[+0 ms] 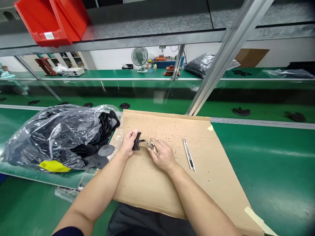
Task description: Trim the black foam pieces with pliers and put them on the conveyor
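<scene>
1. the thin, curved black plastic piece [136, 142] is pinched between fingers and thumb of the left hand [129, 143], above the flat brown cardboard sheet [147, 186]. it is held on edge, seemingly so that its small dark stem [142, 141] is presented clear of the fingers.
2. the small silvery metal hand tool [151, 144] is gripped in the curled fingers of the right hand [162, 154]. its tip is pointed at the stem, just beside it; whether contact is made cannot be told.
3. both forearms are brought in low over the cardboard, probably for steadiness.
4. small dark specks are scattered on the cardboard, by which the green tabletop [275, 164] is presumably kept clean.
5. the slim white-and-black utility knife [188, 154] is laid right of the right hand, likely for easy reach.
6. the clear plastic bag [56, 131], filled with black pieces, is set at the left, its loose grey-black discs [106, 150] spilled towards the left hand, apparently for convenient picking.
</scene>
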Demonstrator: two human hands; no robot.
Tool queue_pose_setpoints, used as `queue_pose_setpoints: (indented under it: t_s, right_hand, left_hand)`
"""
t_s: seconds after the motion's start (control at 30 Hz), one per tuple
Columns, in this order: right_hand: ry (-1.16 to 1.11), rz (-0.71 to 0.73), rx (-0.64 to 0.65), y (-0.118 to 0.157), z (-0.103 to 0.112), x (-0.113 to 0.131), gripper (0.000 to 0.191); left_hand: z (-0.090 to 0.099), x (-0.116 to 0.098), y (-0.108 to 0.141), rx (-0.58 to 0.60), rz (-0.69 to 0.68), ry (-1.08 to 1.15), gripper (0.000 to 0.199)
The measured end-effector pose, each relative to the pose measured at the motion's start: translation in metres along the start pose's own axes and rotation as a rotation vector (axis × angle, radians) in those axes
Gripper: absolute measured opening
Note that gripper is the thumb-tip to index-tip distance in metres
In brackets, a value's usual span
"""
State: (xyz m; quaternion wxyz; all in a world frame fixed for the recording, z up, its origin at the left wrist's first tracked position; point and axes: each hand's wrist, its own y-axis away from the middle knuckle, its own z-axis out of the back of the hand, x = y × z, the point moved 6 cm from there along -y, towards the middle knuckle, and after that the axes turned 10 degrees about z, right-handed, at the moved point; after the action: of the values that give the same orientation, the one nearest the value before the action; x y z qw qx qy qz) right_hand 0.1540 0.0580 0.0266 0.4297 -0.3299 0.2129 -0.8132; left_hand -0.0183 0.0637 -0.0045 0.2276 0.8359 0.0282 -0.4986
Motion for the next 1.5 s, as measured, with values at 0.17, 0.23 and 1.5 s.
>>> queue_pose_setpoints:
  t_s: [0.17,0.23,1.5]
  right_hand:
    - [-0.01,0.036,0.0,-0.001,0.0,0.002,0.034]
    - [-0.033,0.042,-0.002,-0.002,0.001,0.003,0.033]
    - [-0.263,0.006,-0.042,-0.003,0.006,0.008,0.018]
  left_hand:
    - [-0.002,0.001,0.003,0.041,0.016,-0.013,0.053]
    - [-0.003,0.001,0.003,0.048,0.019,-0.019,0.052]
    - [-0.014,0.008,0.008,0.183,0.029,-0.002,0.053]
